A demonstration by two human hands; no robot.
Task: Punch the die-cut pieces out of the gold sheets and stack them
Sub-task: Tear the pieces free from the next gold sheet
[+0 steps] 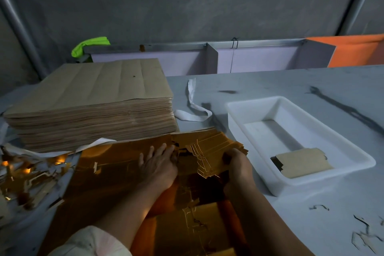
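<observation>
The bundle of gold die-cut card pieces sits half-freed at the far right corner of the shiny gold foil sheets, which lie flat on the grey table directly in front of the person. The right hand has its fingers curled round the bundle's near right end, grasping it. The left hand lies flat just left of the bundle, fingers straight and spread, pressing the sheets down.

The main risk, as I judge it, is tearing. If the bundle is pulled while uncut nicks hold it, the perforated tabs along its edge could rip. Should the flat hand ease off, the whole sheet would likely lift with the pieces. The foil faces look slick, so a loose grasp could let the bundle fan out and slide.

To the right, a white plastic tray holds a short stack of pieces, brown side up. A careless drop there would leave the stack skewed. Gold offcuts at the left could get mixed in.
</observation>
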